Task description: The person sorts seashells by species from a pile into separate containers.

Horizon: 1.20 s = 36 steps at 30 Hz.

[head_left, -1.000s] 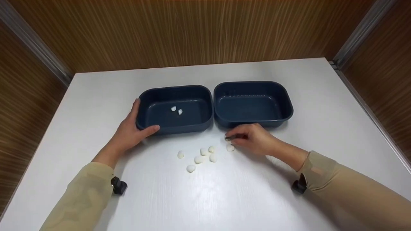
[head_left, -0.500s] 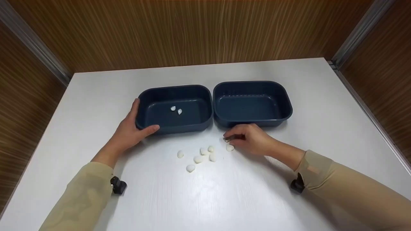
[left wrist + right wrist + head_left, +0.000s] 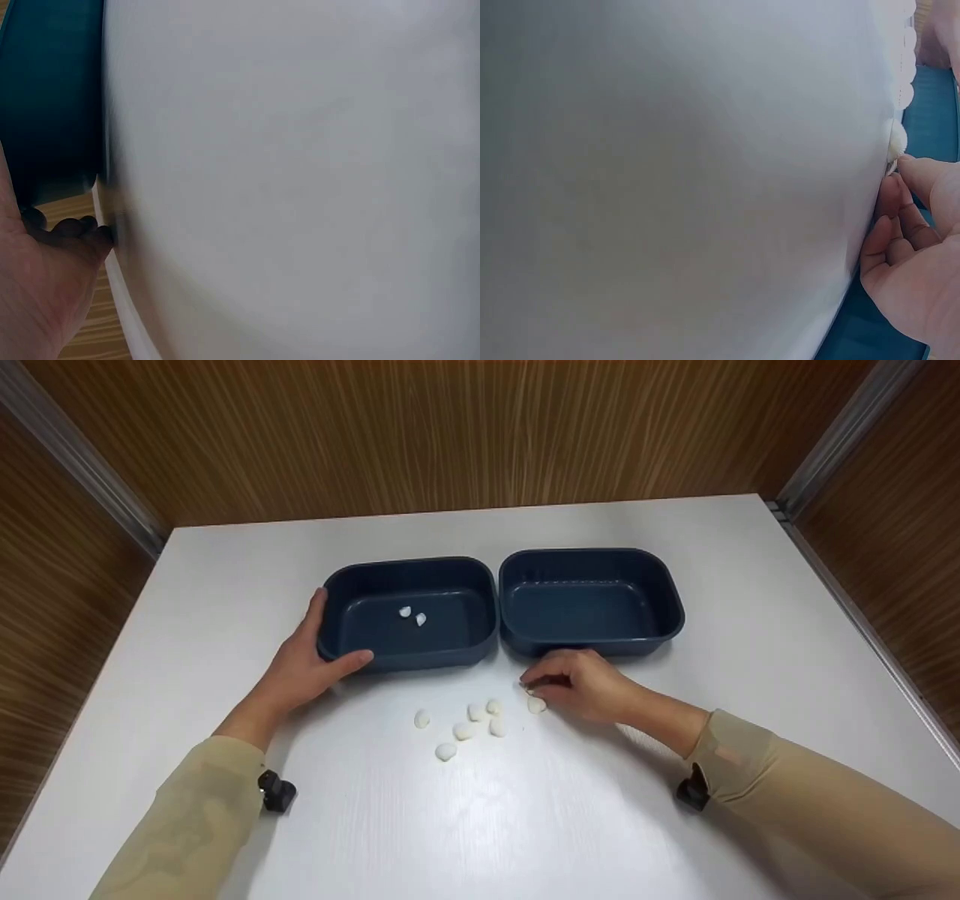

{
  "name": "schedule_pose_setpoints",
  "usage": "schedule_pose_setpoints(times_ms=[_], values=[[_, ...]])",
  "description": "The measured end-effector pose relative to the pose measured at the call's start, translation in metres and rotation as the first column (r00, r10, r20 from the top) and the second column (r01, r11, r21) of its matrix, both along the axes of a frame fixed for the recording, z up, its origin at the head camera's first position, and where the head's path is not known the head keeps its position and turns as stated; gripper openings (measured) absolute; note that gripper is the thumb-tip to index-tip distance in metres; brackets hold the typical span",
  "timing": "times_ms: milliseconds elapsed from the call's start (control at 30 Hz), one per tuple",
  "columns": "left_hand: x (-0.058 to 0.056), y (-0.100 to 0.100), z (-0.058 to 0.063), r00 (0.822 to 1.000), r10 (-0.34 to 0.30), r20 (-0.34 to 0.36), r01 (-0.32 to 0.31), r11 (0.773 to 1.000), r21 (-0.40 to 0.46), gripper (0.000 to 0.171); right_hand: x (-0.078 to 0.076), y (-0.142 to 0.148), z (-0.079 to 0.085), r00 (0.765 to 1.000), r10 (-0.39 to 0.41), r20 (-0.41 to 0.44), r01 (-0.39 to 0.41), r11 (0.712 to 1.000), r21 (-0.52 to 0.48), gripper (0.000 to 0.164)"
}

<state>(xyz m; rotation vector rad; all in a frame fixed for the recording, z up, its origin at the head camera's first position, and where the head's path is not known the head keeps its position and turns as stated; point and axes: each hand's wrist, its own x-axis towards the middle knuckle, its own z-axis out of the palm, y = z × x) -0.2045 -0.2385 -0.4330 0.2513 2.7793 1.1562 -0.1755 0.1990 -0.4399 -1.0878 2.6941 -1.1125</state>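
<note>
In the head view, my left hand (image 3: 304, 667) rests against the near left corner of the left dark-blue bin (image 3: 405, 662). Its thumb lies straight along the front wall, the fingers along the left side. My right hand (image 3: 589, 686) is low over the table in front of the right dark-blue bin (image 3: 592, 647). Its thumb and forefinger pinch a small slim pale thing (image 3: 527, 688), mostly hidden, whose kind I cannot tell. Right at those fingertips lies a white rounded lump (image 3: 536, 705). The right wrist view shows the pinching fingers (image 3: 889, 196) beside the lump.
Several more white lumps (image 3: 463, 731) lie scattered on the white table (image 3: 480, 825) left of the right hand. Two small white pieces (image 3: 421, 619) lie inside the left bin. The bins stand side by side, and a wood-grain panel (image 3: 480, 435) rises behind the table.
My right hand has shifted slightly left, and the dark slim shape at its fingertips shows less now. My left hand, the bins and the scattered lumps have stayed in place.
</note>
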Motion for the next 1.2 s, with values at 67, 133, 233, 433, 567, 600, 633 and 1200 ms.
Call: schedule_pose_setpoints(times_ms=[67,133,233,433,567,600,633,1200], values=[[0.0000,0.0002,0.0001,1.000,-0.001,0.002,0.001,1.000,0.000,0.121,0.0001,0.0001,-0.0001,1.000,0.004,0.000,-0.004,1.000,0.007,0.019],[0.0002,0.0004,0.0001,1.000,-0.001,0.004,0.001,1.000,0.001,0.121,0.0003,0.0005,-0.0006,1.000,0.013,-0.009,-0.013,1.000,0.012,0.020],[0.0003,0.0005,-0.0001,1.000,-0.002,0.005,0.002,1.000,0.003,0.122,0.0008,0.0012,-0.0008,0.999,0.030,-0.026,-0.029,0.999,0.023,0.021],[-0.0005,0.0004,-0.0011,1.000,-0.001,-0.006,0.001,1.000,0.008,0.121,0.0020,0.0024,0.0016,0.999,0.048,-0.012,-0.047,0.998,0.047,0.024],[-0.0009,0.0005,-0.0020,1.000,-0.001,-0.011,0.002,1.000,0.012,0.120,0.0035,0.0023,0.0046,0.999,0.046,0.002,-0.046,0.996,0.077,0.025],[-0.0009,0.0004,-0.0020,1.000,-0.001,-0.010,0.001,1.000,0.012,0.120,0.0037,0.0024,0.0049,0.999,0.046,0.002,-0.046,0.995,0.084,0.025],[-0.0008,0.0003,-0.0020,1.000,-0.001,-0.010,0.001,1.000,0.011,0.120,0.0039,0.0024,0.0051,0.999,0.046,0.002,-0.046,0.995,0.088,0.025],[0.0006,-0.0021,-0.0017,1.000,-0.003,-0.012,0.003,1.000,0.010,0.121,0.0088,0.0059,0.0059,1.000,0.021,-0.004,-0.020,0.994,0.105,0.023]])
